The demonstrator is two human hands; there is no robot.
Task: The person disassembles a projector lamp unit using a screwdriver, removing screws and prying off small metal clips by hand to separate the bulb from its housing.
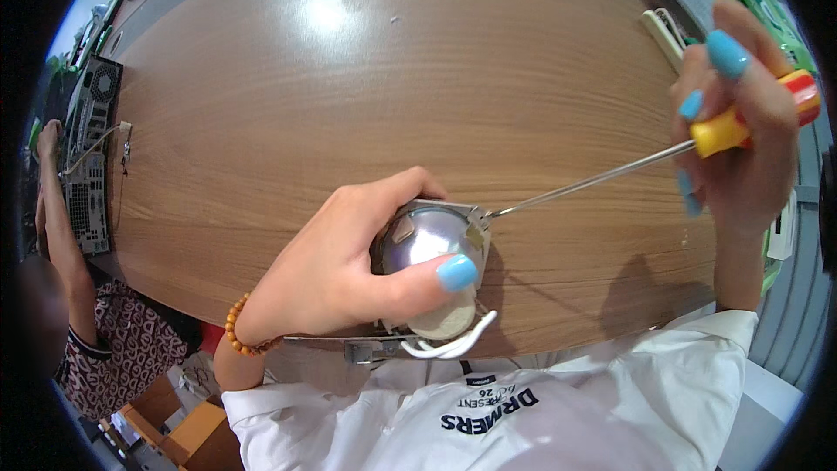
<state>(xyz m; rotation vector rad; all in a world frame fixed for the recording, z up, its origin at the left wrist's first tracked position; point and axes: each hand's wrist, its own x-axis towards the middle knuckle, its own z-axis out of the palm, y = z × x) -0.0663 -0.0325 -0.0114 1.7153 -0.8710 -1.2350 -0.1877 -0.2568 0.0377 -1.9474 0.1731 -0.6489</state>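
A domed metal device, shiny and rounded on a squarish metal frame, is at the table's near edge. My left hand is wrapped around it, thumb across the dome and fingers along its far side. A white cable loops from a pale round part at its near end. In my right hand, raised at the right, is a long screwdriver with a yellow and red handle. Its shaft slants down leftward, and the tip meets the frame's far right corner. Whether it sits in a screw is too small to tell.
The wooden table spreads out ahead. At its left edge stands a computer case, with a loose cable beside it and another person's arm reaching there. A white power strip lies far right. Cardboard boxes are lower left.
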